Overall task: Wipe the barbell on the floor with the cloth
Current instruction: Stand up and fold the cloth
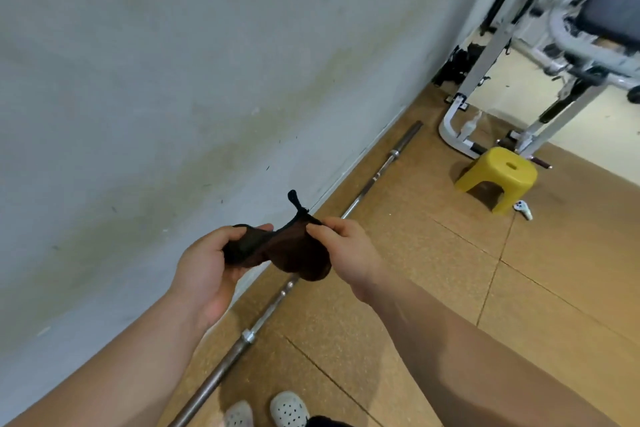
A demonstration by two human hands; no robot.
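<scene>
Both hands grip a dark brown fuzzy cloth (284, 250).
Left hand (207, 270) and right hand (346, 253) pinch its ends above the long steel barbell (263, 319) lying on the floor.

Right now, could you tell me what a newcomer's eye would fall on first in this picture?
First, the dark cloth held up at the centre, gripped by the left hand and pinched by the right hand. Next, the long steel barbell lying on the floor along the foot of the wall, running beneath the hands. Then the yellow stool standing at the right, in front of a white gym frame.
</scene>
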